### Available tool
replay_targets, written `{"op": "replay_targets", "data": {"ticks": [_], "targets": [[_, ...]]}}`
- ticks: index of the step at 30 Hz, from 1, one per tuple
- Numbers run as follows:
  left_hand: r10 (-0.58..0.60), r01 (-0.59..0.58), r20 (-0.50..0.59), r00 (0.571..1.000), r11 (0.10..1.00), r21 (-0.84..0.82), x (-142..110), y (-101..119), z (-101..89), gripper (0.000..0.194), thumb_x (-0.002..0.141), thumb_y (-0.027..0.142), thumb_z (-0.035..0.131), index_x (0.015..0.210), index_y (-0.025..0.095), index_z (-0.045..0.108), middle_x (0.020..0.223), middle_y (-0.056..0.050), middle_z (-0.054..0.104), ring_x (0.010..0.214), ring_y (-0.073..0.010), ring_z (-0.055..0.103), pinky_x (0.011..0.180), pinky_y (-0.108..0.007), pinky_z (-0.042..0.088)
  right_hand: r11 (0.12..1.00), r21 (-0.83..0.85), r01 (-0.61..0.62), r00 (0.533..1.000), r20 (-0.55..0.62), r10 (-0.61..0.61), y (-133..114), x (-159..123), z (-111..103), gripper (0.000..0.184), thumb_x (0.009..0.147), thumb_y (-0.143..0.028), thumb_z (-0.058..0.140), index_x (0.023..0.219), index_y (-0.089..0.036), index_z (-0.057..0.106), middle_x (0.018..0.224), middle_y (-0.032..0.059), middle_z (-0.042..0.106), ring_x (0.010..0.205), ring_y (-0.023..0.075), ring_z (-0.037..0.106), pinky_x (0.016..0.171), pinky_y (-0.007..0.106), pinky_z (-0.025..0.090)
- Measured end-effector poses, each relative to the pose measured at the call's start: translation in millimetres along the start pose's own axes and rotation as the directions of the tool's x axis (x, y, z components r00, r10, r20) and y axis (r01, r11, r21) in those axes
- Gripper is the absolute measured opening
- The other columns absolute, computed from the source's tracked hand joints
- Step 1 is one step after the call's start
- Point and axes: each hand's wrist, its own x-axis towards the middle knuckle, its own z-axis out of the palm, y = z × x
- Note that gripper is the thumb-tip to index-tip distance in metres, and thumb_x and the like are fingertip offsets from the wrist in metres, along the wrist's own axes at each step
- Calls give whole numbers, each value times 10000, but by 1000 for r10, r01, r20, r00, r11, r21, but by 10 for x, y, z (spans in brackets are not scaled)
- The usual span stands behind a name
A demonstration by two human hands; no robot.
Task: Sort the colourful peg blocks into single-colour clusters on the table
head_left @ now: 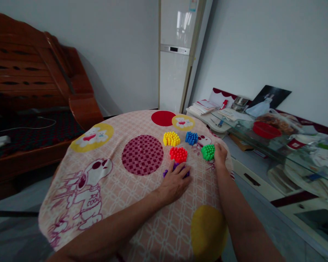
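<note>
Several piles of small plastic pegs lie on a round table under a pink cartoon cloth (106, 189): yellow (171, 138), blue (191, 138), red (178, 154), green (208, 152) and purple (176, 167). My left hand (175, 183) lies over the purple pile, fingers curled around it. My right hand (220, 155) rests on the cloth beside the green pile, its fingers bent against that pile.
A wooden bench (30, 91) stands at the left with a white charger (0, 140) on it. A tall white air conditioner (177, 54) is in the corner. A cluttered glass table (276, 142) with a red bowl (265, 130) is at the right.
</note>
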Motion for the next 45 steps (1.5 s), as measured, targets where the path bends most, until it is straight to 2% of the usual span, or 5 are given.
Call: {"op": "replay_targets", "data": {"ticks": [18, 22, 33, 39, 45], "targets": [[-801, 635, -54, 596, 512, -578, 89, -2007, -538, 580, 957, 405, 446, 1477, 149, 438, 1557, -151, 453, 1435, -264, 436, 1186, -427, 357, 922, 360, -140, 691, 703, -170, -1456, -1757, 1518, 630, 941, -516, 448, 1515, -262, 402, 1553, 55, 460, 1424, 273, 420, 1184, 448, 330], [-737, 514, -26, 675, 496, -700, 284, -1926, -596, 585, 971, 449, 418, 1509, 220, 411, 1602, -84, 399, 1483, -238, 362, 1206, -404, 332, 906, 424, -3, 659, 682, -317, -1559, -1743, 1403, 612, 969, -534, 385, 1513, -256, 432, 1545, 41, 474, 1434, 267, 410, 1208, 442, 302], [-298, 297, 132, 946, 621, -725, 791, -1570, -534, 624, 955, 415, 494, 1525, 186, 388, 1574, -132, 429, 1437, -267, 423, 1106, -407, 451, 993, -49, 104, 994, -29, -105, -577, 44, 1039, 543, 879, -445, 458, 1256, -98, 636, 1343, 219, 620, 1252, 317, 569, 1091, 503, 404], [-21, 114, 200, 980, 880, -462, 446, -1220, -593, 792, 767, 334, 776, 1489, 260, 458, 1591, -132, 401, 1461, -320, 383, 1194, -486, 327, 991, 87, -103, 956, 282, 74, -350, 263, 1369, 528, 810, -503, 569, 1169, -136, 691, 1216, 172, 707, 1144, 289, 643, 1021, 442, 476], [-328, 362, 334, 884, 931, -44, -160, -1072, -774, 1130, 620, 270, 828, 1575, 399, 238, 1681, -133, 178, 1503, -483, 198, 1103, -750, 256, 914, 359, -187, 756, 647, -99, -668, -48, 1870, 504, 746, -569, 673, 1049, -171, 733, 1112, 102, 750, 1091, 269, 672, 998, 438, 500]]}}
